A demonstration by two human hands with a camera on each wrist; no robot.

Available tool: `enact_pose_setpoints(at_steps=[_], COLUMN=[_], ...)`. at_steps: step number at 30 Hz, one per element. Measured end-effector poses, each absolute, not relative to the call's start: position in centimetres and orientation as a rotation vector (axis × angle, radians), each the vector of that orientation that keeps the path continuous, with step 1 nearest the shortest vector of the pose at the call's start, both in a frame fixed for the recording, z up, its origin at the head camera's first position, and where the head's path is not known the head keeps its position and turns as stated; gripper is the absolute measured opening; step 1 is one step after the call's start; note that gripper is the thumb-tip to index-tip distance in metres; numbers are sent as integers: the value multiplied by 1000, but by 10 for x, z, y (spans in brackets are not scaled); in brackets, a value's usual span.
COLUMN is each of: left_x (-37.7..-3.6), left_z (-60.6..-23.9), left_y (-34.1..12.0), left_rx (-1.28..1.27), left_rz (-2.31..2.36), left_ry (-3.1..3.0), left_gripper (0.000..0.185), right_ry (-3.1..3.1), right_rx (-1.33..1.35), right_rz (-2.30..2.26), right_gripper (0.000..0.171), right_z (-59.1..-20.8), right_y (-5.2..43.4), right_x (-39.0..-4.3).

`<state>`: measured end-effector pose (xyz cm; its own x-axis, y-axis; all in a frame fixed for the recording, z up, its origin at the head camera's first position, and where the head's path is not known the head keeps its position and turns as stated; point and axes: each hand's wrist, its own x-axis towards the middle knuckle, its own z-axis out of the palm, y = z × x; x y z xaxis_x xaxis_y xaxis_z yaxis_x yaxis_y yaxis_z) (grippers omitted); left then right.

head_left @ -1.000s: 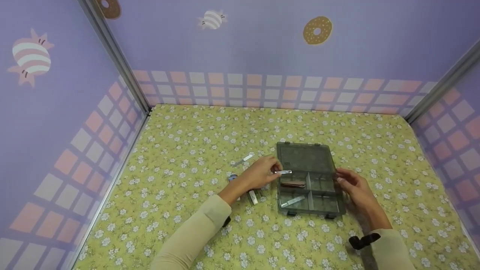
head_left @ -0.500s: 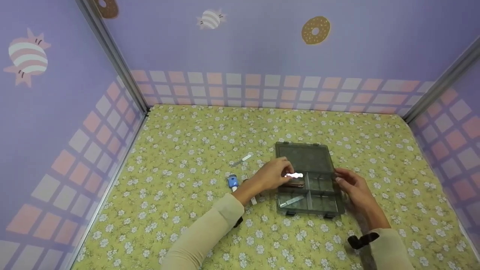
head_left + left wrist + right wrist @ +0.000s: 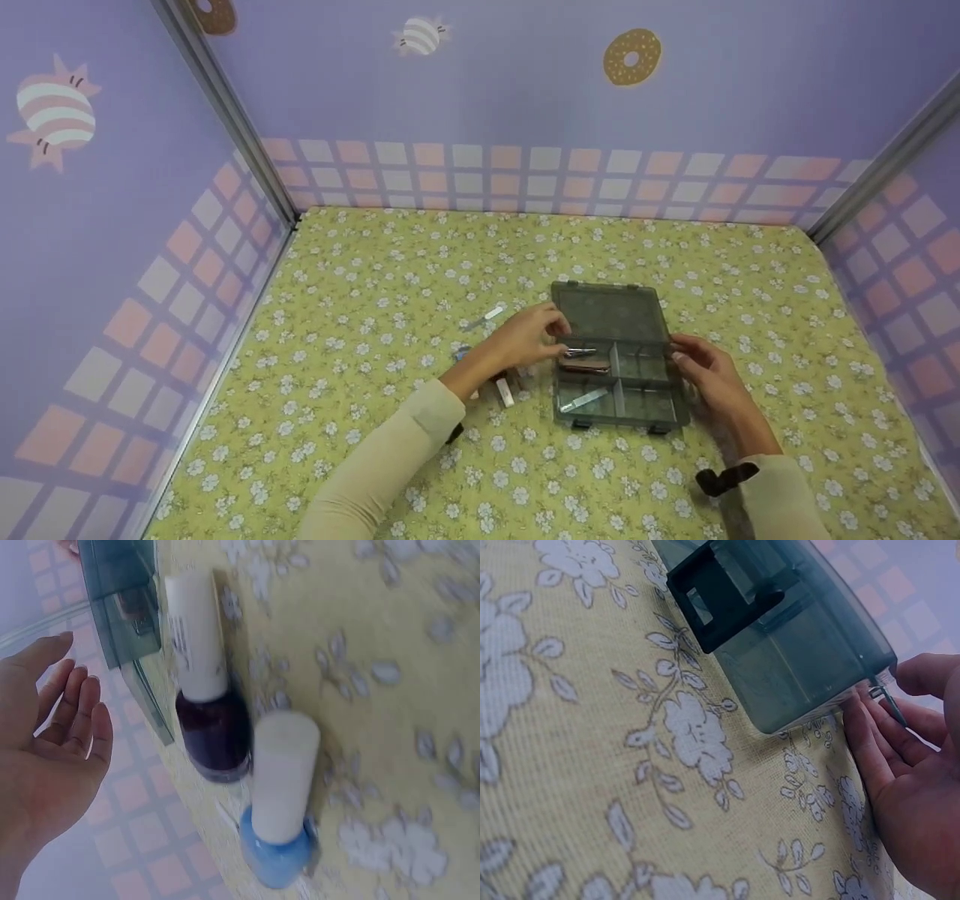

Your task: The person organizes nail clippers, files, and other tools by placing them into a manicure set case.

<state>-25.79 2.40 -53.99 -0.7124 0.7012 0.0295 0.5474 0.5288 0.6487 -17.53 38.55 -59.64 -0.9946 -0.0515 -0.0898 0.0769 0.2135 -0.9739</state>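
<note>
A grey see-through compartment box (image 3: 671, 409) lies open on the flowered cloth, its lid (image 3: 611, 311) folded back. My left hand (image 3: 529, 341) hovers at the box's left edge, fingers relaxed and holding nothing (image 3: 52, 757). Just past its fingertips a silvery clipper (image 3: 581, 351) lies in the far left compartment, above a brown clipper (image 3: 586, 368). A silvery strip (image 3: 585, 401) lies in the near left compartment. My right hand (image 3: 701, 367) rests its straight fingers (image 3: 874, 739) against the box's right wall (image 3: 795, 652).
Two nail polish bottles with white caps lie under my left wrist, one dark purple (image 3: 214, 735), one blue (image 3: 277, 840). A small pale stick (image 3: 486, 319) lies on the cloth left of the lid. Purple walls enclose the cloth on three sides.
My left hand carried the silvery clipper over the box's far left compartment, let it go there and drew back a little to the left. The right hand stayed on the box.
</note>
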Motion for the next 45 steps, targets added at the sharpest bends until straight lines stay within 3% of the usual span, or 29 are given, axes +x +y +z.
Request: enact_pose_setpoints(at_steps=[16,30,45], left_x=[-263,-257,-257], left_z=[-553,-565,-568], left_y=[-25,-43,-53], left_rx=[971,1025,1029], left_rz=[830,621,645], left_ry=[2565,2594,2577], left_gripper=[25,36,10], right_ry=[2379,2370,2355], right_rx=[19,32,89], right_rz=[-1920,-1929,-1937], right_gripper=[54,54,56], right_z=[-598,-597,-597], right_y=[386,386,383], right_x=[-175,-175,-174])
